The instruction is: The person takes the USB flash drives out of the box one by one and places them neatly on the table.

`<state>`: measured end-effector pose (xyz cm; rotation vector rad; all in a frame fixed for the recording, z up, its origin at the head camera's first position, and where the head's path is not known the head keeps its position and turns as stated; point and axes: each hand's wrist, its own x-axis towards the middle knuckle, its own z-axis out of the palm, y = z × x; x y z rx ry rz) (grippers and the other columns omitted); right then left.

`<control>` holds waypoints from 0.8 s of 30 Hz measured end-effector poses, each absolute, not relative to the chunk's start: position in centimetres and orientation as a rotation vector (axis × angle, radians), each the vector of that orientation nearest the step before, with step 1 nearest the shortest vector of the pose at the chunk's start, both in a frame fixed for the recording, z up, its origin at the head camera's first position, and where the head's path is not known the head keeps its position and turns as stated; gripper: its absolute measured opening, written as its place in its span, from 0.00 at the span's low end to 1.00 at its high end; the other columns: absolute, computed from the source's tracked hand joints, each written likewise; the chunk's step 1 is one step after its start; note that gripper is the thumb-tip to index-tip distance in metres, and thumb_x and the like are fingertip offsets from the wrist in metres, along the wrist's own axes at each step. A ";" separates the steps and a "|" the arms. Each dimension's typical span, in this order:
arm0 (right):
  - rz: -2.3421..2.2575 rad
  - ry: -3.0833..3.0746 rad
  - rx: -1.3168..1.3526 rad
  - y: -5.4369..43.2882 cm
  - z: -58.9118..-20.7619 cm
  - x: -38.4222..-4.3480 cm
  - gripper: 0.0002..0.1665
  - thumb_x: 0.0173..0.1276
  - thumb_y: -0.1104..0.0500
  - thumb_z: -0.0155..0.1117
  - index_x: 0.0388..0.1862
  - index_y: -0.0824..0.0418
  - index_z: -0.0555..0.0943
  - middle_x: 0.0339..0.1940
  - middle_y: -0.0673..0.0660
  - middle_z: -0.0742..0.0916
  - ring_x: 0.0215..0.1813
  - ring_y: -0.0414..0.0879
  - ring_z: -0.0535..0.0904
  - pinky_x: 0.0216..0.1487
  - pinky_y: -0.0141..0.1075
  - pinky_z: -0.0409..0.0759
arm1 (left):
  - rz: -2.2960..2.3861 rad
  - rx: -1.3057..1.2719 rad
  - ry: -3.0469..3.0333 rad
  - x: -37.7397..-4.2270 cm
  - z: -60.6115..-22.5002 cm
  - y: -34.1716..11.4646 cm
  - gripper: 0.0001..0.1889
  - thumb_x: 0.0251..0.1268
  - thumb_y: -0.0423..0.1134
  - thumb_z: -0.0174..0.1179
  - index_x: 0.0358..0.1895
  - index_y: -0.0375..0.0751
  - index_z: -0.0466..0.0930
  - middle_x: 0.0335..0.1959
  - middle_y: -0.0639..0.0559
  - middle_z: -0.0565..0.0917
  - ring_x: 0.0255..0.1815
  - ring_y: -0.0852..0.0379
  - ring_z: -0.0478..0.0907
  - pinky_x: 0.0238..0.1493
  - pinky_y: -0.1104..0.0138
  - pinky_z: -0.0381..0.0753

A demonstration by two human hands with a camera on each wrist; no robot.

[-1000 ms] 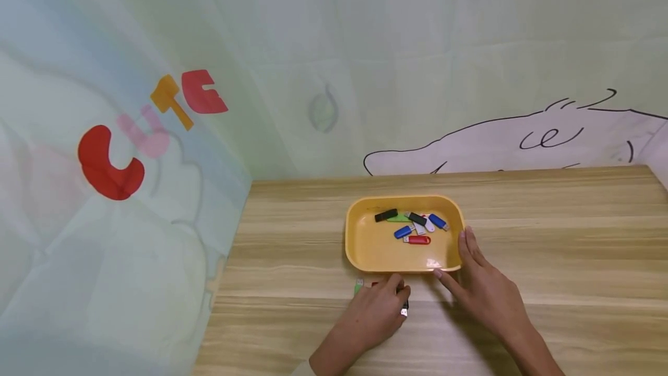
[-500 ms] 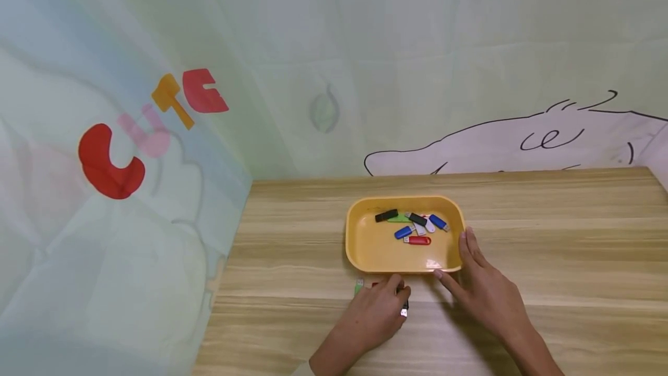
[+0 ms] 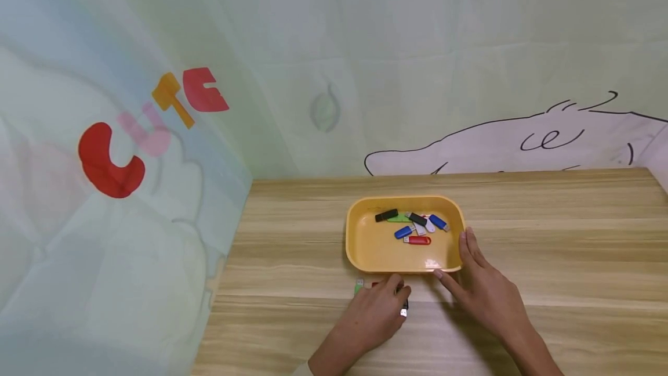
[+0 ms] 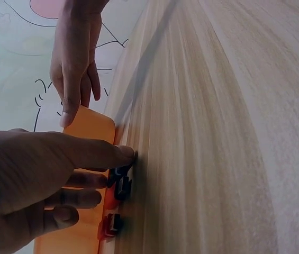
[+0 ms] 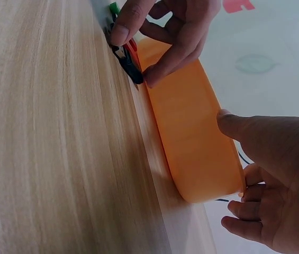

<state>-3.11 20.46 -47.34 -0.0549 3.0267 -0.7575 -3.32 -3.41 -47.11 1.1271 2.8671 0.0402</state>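
Observation:
A yellow plastic tray (image 3: 373,254) sits on the table with several USB flash drives inside, among them a red flash drive (image 3: 419,241) and a blue flash drive (image 3: 402,232). My right hand (image 3: 490,295) grips its near right corner, thumb on the front rim and fingers along the right side. In front of the tray, my left hand (image 3: 373,312) has thumb and forefinger at the two ends of a black flash drive (image 5: 130,70), pinching it low at the table. Beside that hand lie a green flash drive (image 3: 358,287) and another red flash drive (image 4: 107,226), partly hidden in the head view.
The wood-grain table (image 3: 292,237) runs back to a printed fabric wall (image 3: 365,74). Another printed wall (image 3: 156,248) with coloured letters borders the table on the left. Inside the tray, the drives lie toward the back and right.

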 end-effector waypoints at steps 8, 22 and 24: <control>-0.746 3.028 -0.054 20.4 -47.4 -3.1 0.60 0.75 0.32 0.63 0.86 0.68 0.52 0.86 0.69 0.59 0.65 0.75 0.80 0.50 0.64 0.85 | 0.036 1.107 2.843 -3.3 -46.9 -3.3 0.18 0.67 0.48 0.72 0.57 0.51 0.86 0.51 0.56 0.81 0.43 0.64 0.81 0.22 0.74 0.72; -0.745 3.025 -0.047 20.5 -47.5 -3.1 0.60 0.75 0.30 0.62 0.86 0.68 0.52 0.86 0.68 0.59 0.65 0.75 0.80 0.51 0.63 0.85 | 0.108 1.137 2.806 -3.7 -45.4 -3.4 0.23 0.68 0.54 0.73 0.62 0.52 0.84 0.55 0.57 0.81 0.43 0.65 0.83 0.34 0.73 0.81; -0.747 3.023 -0.049 20.5 -47.4 -3.1 0.60 0.75 0.30 0.62 0.86 0.68 0.51 0.86 0.68 0.59 0.66 0.75 0.80 0.51 0.63 0.85 | 0.127 1.177 2.827 -4.0 -44.9 -3.5 0.23 0.69 0.54 0.72 0.62 0.51 0.84 0.53 0.57 0.81 0.42 0.66 0.83 0.34 0.73 0.81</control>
